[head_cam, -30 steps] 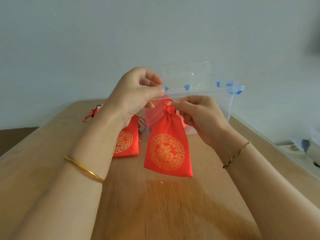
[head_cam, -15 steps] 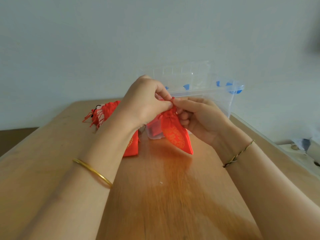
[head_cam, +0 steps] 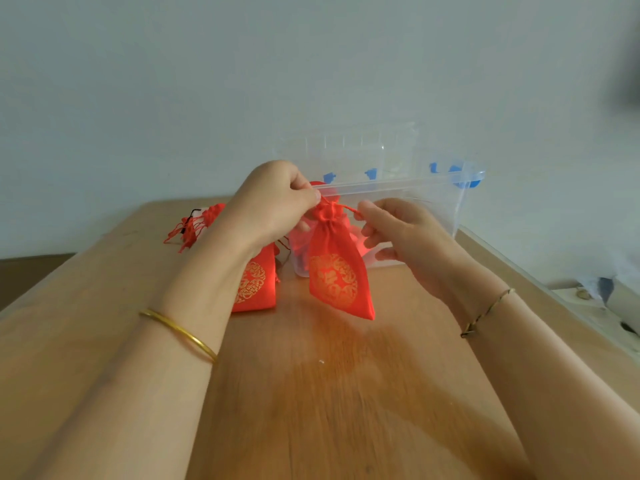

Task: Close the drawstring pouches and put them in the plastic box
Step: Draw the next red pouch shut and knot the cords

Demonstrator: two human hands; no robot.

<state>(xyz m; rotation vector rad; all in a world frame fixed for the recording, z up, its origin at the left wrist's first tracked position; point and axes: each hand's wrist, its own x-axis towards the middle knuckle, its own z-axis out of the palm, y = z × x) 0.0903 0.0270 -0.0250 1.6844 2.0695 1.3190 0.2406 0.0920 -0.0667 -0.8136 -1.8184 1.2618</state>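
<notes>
A red drawstring pouch [head_cam: 337,271] with a gold round emblem hangs above the wooden table [head_cam: 346,393], its neck gathered tight. My left hand [head_cam: 273,206] pinches the cord at the left of the neck. My right hand [head_cam: 398,230] pinches the cord end at the right, pulled away from the neck. Behind them stands the clear plastic box [head_cam: 433,195] with blue clips, and something red shows through its wall. A second red pouch [head_cam: 256,285] lies on the table under my left wrist.
More red pouches with tassels [head_cam: 194,226] lie at the back left of the table. The box's clear lid [head_cam: 353,147] leans against the white wall behind it. A pale ledge with small items [head_cam: 588,292] runs along the table's right side.
The pouch, bunched up between both hands half a second ago, now hangs down again. My right hand has drawn the cord out to the right and the neck is cinched.
</notes>
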